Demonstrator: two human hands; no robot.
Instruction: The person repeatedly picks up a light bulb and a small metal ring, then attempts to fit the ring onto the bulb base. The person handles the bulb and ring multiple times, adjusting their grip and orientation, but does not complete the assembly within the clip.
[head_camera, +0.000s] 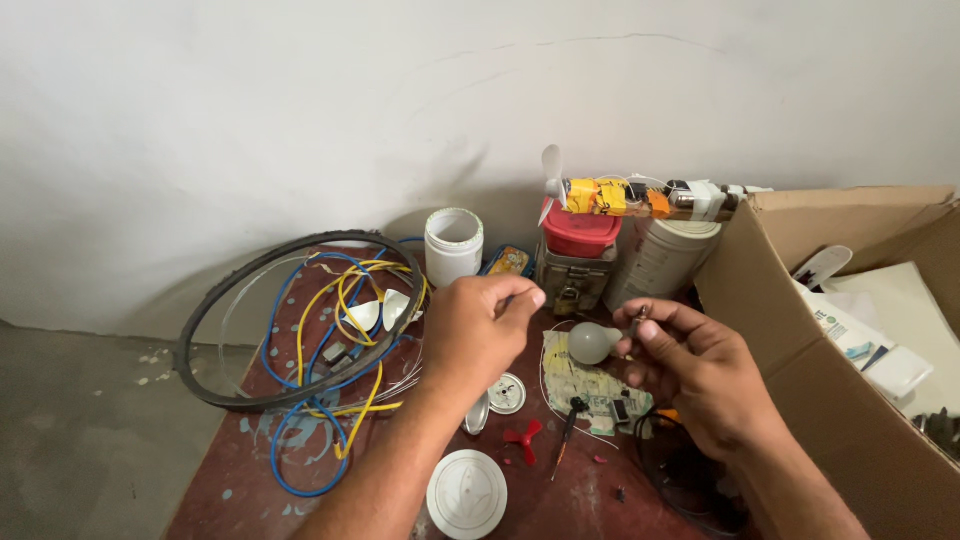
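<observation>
Grey concrete floor (60, 420) on the far left, pale plastered wall (300, 100) behind, and a paint-flecked dark red table (230, 490). On it, a black rubber ring (215, 395) circles blue and yellow wires (340, 330). Next, an open white jar (453, 245). Left hand (475, 335) hovers, fingers pinched together on something thin, too small to tell. Below, a round white cap (466, 494) and small red propeller (523, 438). Right hand (690, 370) grips a small white bulb (590, 343) above a circuit board (585, 385), fingertips clamped on a tiny metal piece. Behind: red-lidded box (580, 232), white labelled tub (660, 262). Far right, an open brown cardboard box (790, 310).
</observation>
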